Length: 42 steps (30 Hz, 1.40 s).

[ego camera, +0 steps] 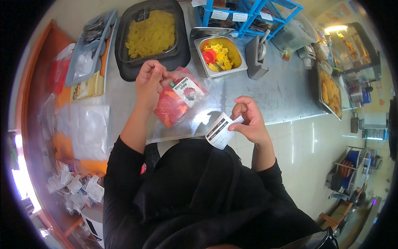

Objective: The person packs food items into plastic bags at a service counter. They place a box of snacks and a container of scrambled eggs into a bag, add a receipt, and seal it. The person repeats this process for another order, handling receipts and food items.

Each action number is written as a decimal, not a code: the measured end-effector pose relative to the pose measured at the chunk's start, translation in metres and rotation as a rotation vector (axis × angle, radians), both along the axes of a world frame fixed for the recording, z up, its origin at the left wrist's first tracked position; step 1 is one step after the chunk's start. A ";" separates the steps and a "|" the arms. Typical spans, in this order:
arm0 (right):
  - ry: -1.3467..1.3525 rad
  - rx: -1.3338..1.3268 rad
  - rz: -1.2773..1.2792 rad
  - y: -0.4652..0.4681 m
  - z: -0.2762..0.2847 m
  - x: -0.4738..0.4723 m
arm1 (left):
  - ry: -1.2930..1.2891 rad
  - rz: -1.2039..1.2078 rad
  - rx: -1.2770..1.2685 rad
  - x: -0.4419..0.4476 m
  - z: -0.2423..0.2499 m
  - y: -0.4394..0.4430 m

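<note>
My left hand (pixel 150 85) pinches the gathered top of a clear plastic bag (pixel 203 81) over the steel worktop (pixel 283 87). Inside the bag is a red printed food packet (pixel 173 107) that bears writing and a drawing. My right hand (pixel 250 121) holds a white paper receipt (pixel 219 132) between thumb and fingers, near the table's front edge. The receipt is printed with black bands and text, and its upper right corner is folded. Bag and receipt are apart.
A black tray with yellow rice (pixel 152 34) stands at the back, beside a steel pan (pixel 231 72) of yellow food with a red scoop. Blue plastic racks (pixel 253 18) rise behind. Plastic bags (pixel 90 129) lie left; a tray of fried food (pixel 330 93) sits right.
</note>
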State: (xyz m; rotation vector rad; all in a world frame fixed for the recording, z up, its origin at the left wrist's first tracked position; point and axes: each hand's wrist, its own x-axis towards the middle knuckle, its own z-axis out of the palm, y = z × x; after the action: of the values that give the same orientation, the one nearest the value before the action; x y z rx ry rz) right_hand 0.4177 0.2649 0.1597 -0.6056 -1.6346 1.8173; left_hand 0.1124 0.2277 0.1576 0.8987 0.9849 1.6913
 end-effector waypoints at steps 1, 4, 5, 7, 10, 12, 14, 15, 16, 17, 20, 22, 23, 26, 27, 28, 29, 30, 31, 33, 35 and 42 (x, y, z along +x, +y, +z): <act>0.029 -0.006 -0.004 -0.002 -0.001 -0.002 | 0.012 -0.001 0.139 0.005 0.000 -0.003; 0.052 -0.010 -0.013 -0.006 -0.002 -0.005 | 1.111 -0.159 0.149 0.021 -0.008 -0.032; 0.041 0.000 -0.020 -0.006 -0.001 -0.006 | 1.322 -0.176 0.110 0.029 -0.014 -0.040; 0.041 0.015 -0.030 -0.008 0.000 -0.006 | 1.559 -0.234 0.099 0.031 -0.025 -0.044; 0.073 0.025 -0.049 -0.010 0.002 -0.003 | 1.437 -0.193 0.075 0.022 -0.037 -0.045; 0.095 0.029 -0.041 -0.011 0.000 -0.002 | 1.093 0.052 -0.129 0.013 -0.040 -0.045; 0.105 0.031 -0.048 -0.013 -0.006 -0.007 | 0.594 0.208 -0.185 0.005 -0.040 -0.043; 0.114 0.029 -0.054 -0.014 -0.011 -0.011 | 0.331 0.246 -0.204 0.002 -0.038 -0.041; 0.102 0.043 -0.054 -0.015 -0.018 -0.020 | 0.187 0.268 -0.172 0.001 -0.037 -0.040; 0.101 0.054 -0.063 -0.015 -0.028 -0.032 | 0.030 0.259 -0.125 0.000 -0.035 -0.038; 0.116 0.003 -0.015 -0.018 -0.060 -0.074 | -0.210 0.284 -0.045 0.000 -0.033 -0.035; 0.097 0.113 -0.020 -0.014 -0.079 -0.102 | -0.278 0.326 -0.005 -0.002 -0.033 -0.037; 0.091 0.173 -0.022 -0.010 -0.085 -0.111 | -0.302 0.349 0.021 -0.003 -0.032 -0.040; 0.109 0.268 -0.071 0.004 -0.090 -0.125 | 0.222 0.443 0.026 -0.015 -0.031 -0.054; 0.051 0.359 -0.103 0.008 -0.088 -0.127 | 0.493 0.473 0.012 -0.018 -0.031 -0.058; -0.008 0.448 -0.133 0.011 -0.086 -0.129 | 0.531 0.489 -0.008 -0.018 -0.032 -0.062; -0.070 0.551 -0.181 0.013 -0.084 -0.131 | 0.570 0.505 -0.028 -0.019 -0.032 -0.066; -0.120 0.572 -0.183 0.013 -0.082 -0.133 | 0.587 0.532 -0.043 -0.018 -0.032 -0.069; -0.172 0.609 -0.203 0.013 -0.081 -0.135 | 0.532 0.560 -0.027 -0.017 -0.032 -0.071; -0.240 0.626 -0.257 0.011 -0.080 -0.140 | 0.394 0.608 0.009 -0.015 -0.033 -0.075; -0.272 0.582 -0.322 0.008 -0.082 -0.142 | 0.361 0.688 0.005 -0.018 -0.032 -0.080; -0.493 0.664 -0.559 0.005 -0.080 -0.150 | 0.367 0.713 0.049 -0.024 -0.038 -0.097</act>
State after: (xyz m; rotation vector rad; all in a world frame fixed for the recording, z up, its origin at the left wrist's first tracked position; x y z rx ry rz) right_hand 0.2673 0.2696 0.0797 -1.1015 -1.9719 0.6888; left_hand 0.0886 0.1309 0.1199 0.9758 1.6582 2.1826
